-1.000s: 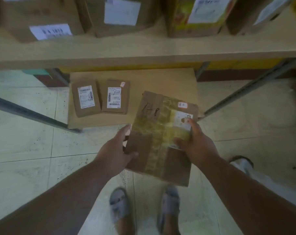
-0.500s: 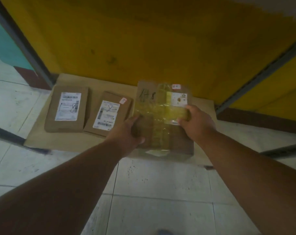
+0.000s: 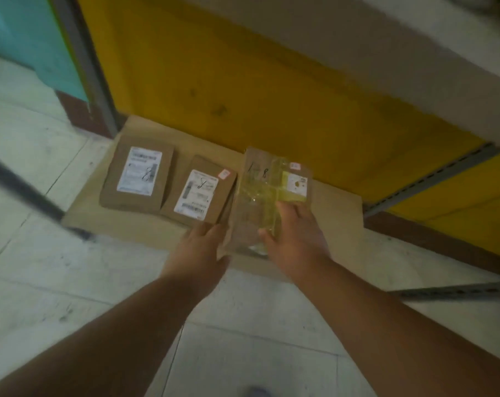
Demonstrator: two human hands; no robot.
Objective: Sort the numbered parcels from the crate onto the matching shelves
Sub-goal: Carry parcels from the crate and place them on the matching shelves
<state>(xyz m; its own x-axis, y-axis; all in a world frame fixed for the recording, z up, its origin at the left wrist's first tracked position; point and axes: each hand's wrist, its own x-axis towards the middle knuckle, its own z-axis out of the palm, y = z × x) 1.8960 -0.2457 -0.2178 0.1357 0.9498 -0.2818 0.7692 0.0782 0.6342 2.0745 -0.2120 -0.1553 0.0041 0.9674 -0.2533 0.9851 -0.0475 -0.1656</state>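
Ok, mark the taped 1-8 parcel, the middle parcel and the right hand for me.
taped 1-8 parcel (image 3: 268, 181): head view, on its taped top face.
middle parcel (image 3: 195, 193): head view, on its white label.
right hand (image 3: 296, 234): head view, on the back of the hand.

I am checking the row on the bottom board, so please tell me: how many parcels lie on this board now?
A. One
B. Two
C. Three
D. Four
C: three lie side by side on the bottom board: the left parcel, the middle parcel, and the taped parcel marked 1-8, with the right hand on it and the left hand at its left edge.
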